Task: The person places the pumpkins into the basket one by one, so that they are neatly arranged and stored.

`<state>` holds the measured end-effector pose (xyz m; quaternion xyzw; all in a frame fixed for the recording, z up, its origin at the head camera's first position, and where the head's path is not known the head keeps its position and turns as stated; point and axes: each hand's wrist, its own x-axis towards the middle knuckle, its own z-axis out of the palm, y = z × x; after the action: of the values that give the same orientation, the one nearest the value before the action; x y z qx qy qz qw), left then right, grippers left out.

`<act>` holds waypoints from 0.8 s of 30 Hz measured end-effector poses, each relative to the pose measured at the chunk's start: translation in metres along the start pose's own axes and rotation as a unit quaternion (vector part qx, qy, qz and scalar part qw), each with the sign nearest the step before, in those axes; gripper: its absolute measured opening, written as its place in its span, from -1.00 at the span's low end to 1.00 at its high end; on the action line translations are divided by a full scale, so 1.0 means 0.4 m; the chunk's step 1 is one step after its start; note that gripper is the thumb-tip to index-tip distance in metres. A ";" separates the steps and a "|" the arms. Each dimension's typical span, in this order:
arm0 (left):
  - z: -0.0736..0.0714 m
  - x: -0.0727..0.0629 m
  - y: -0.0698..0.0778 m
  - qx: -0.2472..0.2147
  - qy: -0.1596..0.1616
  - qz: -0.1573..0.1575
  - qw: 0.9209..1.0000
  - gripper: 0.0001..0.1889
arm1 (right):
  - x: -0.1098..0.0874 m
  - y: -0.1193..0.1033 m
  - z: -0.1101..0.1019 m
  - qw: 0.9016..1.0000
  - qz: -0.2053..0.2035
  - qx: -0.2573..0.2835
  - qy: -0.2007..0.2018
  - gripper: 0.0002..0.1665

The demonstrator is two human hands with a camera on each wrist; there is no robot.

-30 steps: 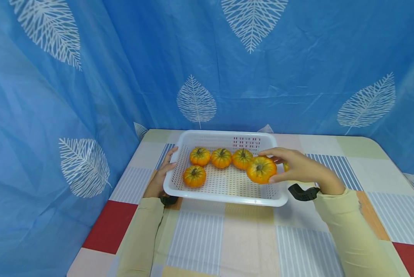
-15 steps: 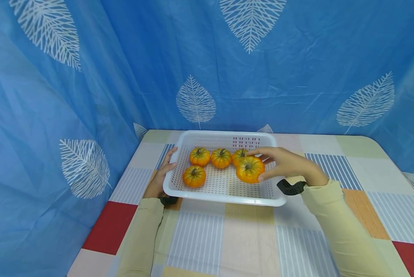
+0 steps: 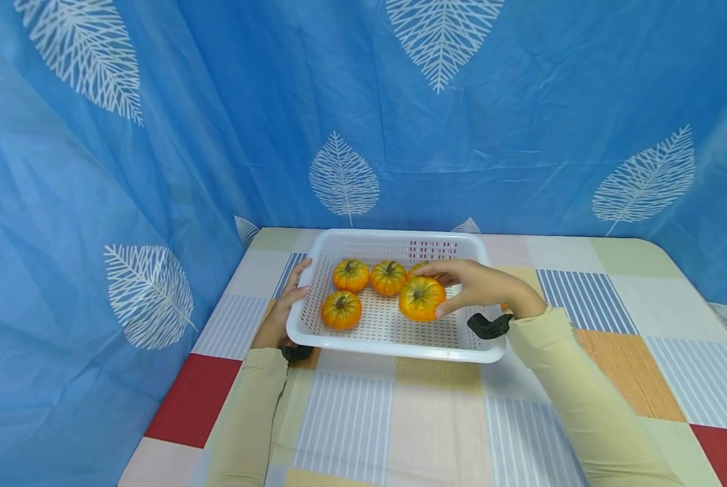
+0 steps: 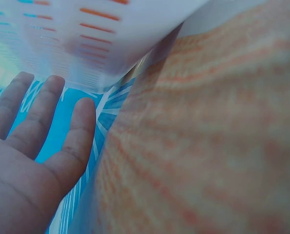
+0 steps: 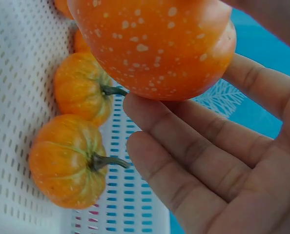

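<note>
My right hand (image 3: pixel 475 284) holds a small orange pumpkin (image 3: pixel 422 299) between thumb and fingers, above the right half of a white plastic basket (image 3: pixel 393 350). In the right wrist view the same pumpkin's speckled underside (image 5: pixel 157 48) shows over the fingers. Inside the basket, a back row has a left pumpkin (image 3: pixel 350 275), a middle pumpkin (image 3: pixel 389 278) and one mostly hidden behind the held one. Another pumpkin (image 3: pixel 341 310) lies in front at the left. My left hand (image 3: pixel 283 312) rests against the basket's left end; its fingers (image 4: pixel 37 117) are straight in the left wrist view.
A patchwork-patterned cloth (image 3: pixel 351 419) covers the table. Blue curtains (image 3: pixel 266 122) with white leaf prints hang behind and at the left. A small orange patch (image 3: pixel 504 306) shows beyond the basket's right end, mostly hidden by my right arm.
My right hand has carried the pumpkin leftward, from the basket's right end toward its middle, now covering much of the back row's right pumpkin. My left hand and the basket stay put.
</note>
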<state>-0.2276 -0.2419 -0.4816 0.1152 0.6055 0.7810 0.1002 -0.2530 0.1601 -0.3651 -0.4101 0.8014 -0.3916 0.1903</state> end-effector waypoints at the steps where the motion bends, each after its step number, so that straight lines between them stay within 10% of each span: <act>1: 0.000 0.000 0.000 -0.001 0.000 -0.001 1.000 -0.30 | 0.005 0.005 0.002 1.000 -0.004 0.003 -0.003 -0.20; 24: 0.000 0.003 0.004 0.009 -0.004 -0.006 1.000 -0.32 | 0.101 0.038 0.031 0.996 0.051 -0.011 -0.071 -0.14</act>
<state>-0.2288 -0.2421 -0.4798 0.1150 0.6126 0.7747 0.1065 -0.2768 0.1272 -0.3841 -0.3978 0.8101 -0.3421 0.2617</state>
